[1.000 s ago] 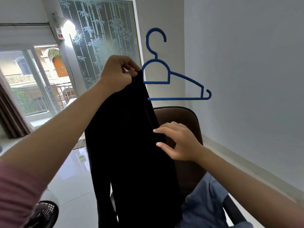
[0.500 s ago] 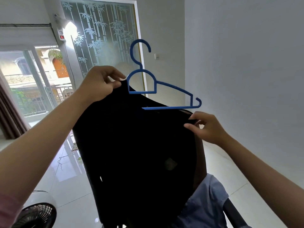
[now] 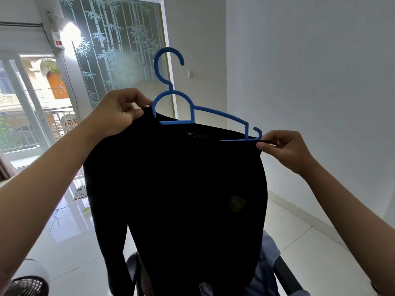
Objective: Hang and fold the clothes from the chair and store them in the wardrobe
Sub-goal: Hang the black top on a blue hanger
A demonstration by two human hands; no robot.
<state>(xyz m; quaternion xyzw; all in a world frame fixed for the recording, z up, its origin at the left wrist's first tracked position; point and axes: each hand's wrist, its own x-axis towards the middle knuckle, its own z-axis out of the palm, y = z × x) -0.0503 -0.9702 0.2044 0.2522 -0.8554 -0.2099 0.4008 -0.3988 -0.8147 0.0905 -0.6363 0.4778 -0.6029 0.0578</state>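
A black garment (image 3: 181, 184) hangs spread out in front of me, draped over the bar of a blue plastic hanger (image 3: 192, 110). My left hand (image 3: 119, 112) pinches the garment's top edge together with the hanger's left end. My right hand (image 3: 284, 148) pinches the garment's right corner just under the hanger's right hook end. The chair (image 3: 286, 276) is mostly hidden behind the cloth, with a light blue garment (image 3: 265, 265) lying on its seat.
A frosted glass panel with bamboo print (image 3: 119, 50) stands behind the hanger. A glass balcony door (image 3: 27, 107) is at the left. A floor fan (image 3: 25, 285) sits at the bottom left on the white tiled floor. A plain wall runs along the right.
My right hand left the front of the cloth, took its right edge and pulled it out wide. The hanger and garment sank lower and the cloth now spreads across the hanger bar.
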